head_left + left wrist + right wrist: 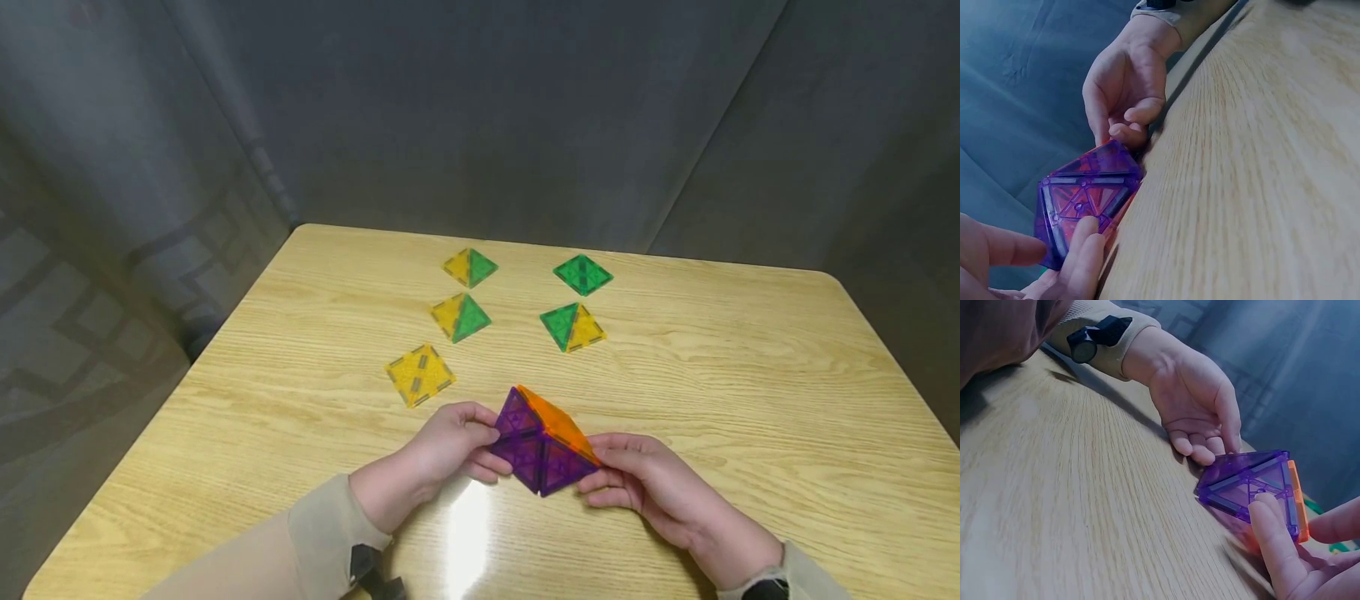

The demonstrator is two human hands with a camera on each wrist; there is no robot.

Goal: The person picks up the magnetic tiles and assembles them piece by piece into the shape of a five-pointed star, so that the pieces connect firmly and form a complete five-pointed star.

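Observation:
A folded shape of see-through magnetic tiles is held low over the table near its front. Three purple triangle tiles (517,452) face the person, and an orange tile (553,421) slopes away behind them on the right. My left hand (455,442) pinches the purple left corner between thumb and fingers. Opposite it, my right hand (647,479) grips the right corner where purple meets orange. Fingers of the left hand (1075,265) lie along the purple tile in the left wrist view. In the right wrist view a right-hand finger (1272,544) overlaps the purple face.
Beyond the hands lie flat diamonds of paired triangle tiles: an all-yellow one (421,375), yellow-green ones (472,317) (481,267) on the left, a green-yellow one (560,326) and an all-green one (583,275) on the right. Grey curtains (480,125) surround the wooden table (750,375).

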